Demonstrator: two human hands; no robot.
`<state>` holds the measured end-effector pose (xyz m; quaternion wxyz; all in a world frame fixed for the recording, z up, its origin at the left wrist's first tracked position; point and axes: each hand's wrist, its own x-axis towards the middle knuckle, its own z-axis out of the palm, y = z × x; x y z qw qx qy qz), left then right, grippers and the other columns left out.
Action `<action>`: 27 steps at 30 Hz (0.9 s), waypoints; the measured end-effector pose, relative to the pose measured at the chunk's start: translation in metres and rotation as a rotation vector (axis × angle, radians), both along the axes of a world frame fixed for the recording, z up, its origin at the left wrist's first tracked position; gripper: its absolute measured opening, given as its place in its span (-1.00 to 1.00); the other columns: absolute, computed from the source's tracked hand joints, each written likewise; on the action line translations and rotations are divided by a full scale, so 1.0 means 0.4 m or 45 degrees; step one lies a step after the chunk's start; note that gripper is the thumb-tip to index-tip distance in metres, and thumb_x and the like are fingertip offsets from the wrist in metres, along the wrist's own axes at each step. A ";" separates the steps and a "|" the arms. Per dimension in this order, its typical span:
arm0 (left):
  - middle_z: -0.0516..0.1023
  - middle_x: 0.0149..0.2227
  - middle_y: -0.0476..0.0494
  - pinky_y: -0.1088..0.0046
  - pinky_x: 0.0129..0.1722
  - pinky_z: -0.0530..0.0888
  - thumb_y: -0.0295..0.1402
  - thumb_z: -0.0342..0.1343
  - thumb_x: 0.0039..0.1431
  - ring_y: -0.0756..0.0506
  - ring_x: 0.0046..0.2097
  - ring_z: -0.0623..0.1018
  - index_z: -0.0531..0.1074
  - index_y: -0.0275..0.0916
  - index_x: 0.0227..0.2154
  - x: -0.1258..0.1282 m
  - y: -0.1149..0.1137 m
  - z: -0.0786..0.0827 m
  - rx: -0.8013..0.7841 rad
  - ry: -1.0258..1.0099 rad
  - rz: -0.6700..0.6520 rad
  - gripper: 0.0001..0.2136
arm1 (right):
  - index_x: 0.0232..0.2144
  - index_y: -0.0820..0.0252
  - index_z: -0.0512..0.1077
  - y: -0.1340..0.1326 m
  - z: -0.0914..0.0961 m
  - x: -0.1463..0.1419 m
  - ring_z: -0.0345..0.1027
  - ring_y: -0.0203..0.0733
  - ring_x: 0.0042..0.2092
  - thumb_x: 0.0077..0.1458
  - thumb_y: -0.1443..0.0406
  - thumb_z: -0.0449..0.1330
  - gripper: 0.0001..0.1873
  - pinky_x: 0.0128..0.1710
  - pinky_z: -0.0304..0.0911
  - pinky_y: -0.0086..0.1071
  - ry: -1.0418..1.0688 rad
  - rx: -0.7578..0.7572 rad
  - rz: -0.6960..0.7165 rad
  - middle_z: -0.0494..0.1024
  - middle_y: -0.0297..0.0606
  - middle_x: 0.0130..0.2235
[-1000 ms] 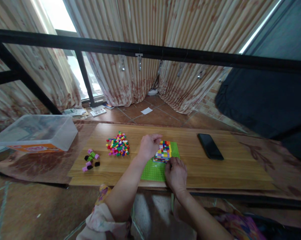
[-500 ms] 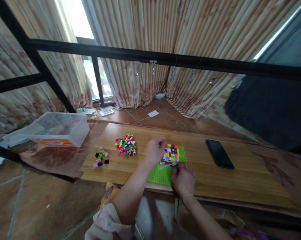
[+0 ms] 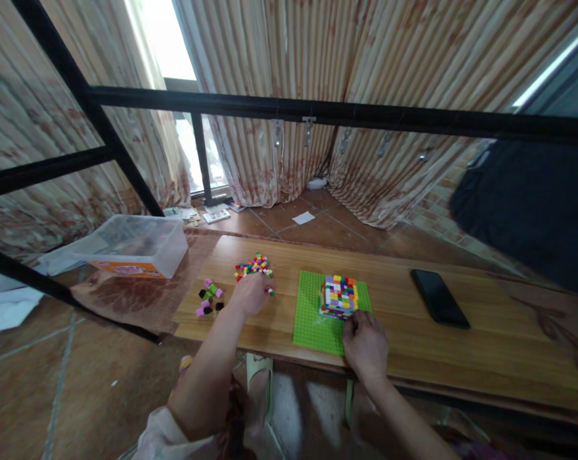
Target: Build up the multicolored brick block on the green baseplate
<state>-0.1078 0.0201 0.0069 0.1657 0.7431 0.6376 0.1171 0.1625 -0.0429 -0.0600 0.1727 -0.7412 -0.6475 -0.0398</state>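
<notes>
A green studded baseplate (image 3: 308,319) carries a hollow-looking block of stacked multicoloured toy bricks (image 3: 337,297). At the block's near right corner is my right hand (image 3: 366,338), fingers curled in against the bricks and plate. What those fingertips hold, if anything, is hidden. My left hand (image 3: 250,295) reaches over the near side of the pile of small loose bricks (image 3: 253,264); its fingers point down and are mostly hidden behind the hand. A few bricks show beside its fingertips. Left of it lies a smaller group of pink, green and black bricks (image 3: 210,295).
On the wooden table (image 3: 394,364) a black phone (image 3: 440,298) lies to the right. A clear plastic bin (image 3: 169,252) with an orange label stands beyond the table's left end. A black metal bar (image 3: 250,104) crosses in front of the curtains.
My left hand has moved left from the brick block to the loose brick pile, uncovering the baseplate's left part. My right hand stays by the block. The view has shifted slightly.
</notes>
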 end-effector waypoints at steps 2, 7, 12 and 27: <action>0.64 -0.13 -0.17 0.37 -0.03 0.44 -0.53 0.10 0.02 -0.18 -0.05 0.57 0.62 -0.14 -0.25 0.001 -0.005 -0.009 0.008 0.050 -0.015 -0.71 | -0.31 0.18 0.42 0.000 0.001 0.000 0.34 -0.07 -0.19 0.21 0.32 0.01 -0.81 -0.22 0.04 -0.30 0.004 -0.001 -0.003 0.52 -0.19 -0.28; 0.63 -0.16 -0.25 0.35 -0.01 0.42 -0.51 0.07 0.06 -0.21 -0.03 0.55 0.62 -0.21 -0.30 0.020 -0.002 -0.024 0.053 0.075 -0.021 -0.76 | -0.32 0.19 0.42 0.001 0.003 -0.001 0.34 -0.07 -0.18 0.22 0.32 0.00 -0.80 -0.21 0.05 -0.30 -0.002 -0.002 -0.006 0.51 -0.18 -0.27; 0.62 -0.25 -0.22 0.39 -0.12 0.43 -0.49 0.06 0.09 -0.17 -0.14 0.57 0.60 -0.23 -0.35 0.039 0.005 -0.012 0.110 0.057 -0.028 -0.80 | -0.31 0.19 0.42 0.001 0.003 -0.002 0.34 -0.07 -0.18 0.22 0.34 -0.01 -0.80 -0.20 0.05 -0.31 0.011 -0.007 -0.002 0.51 -0.18 -0.28; 0.59 -0.34 -0.07 0.50 -0.25 0.39 -0.44 0.07 0.20 -0.02 -0.31 0.53 0.53 -0.25 -0.32 0.242 0.052 0.032 0.376 -0.545 -0.190 -0.87 | -0.29 0.19 0.43 0.004 0.002 -0.005 0.32 -0.09 -0.18 0.23 0.34 -0.01 -0.79 -0.19 0.03 -0.31 0.038 -0.022 -0.006 0.52 -0.18 -0.27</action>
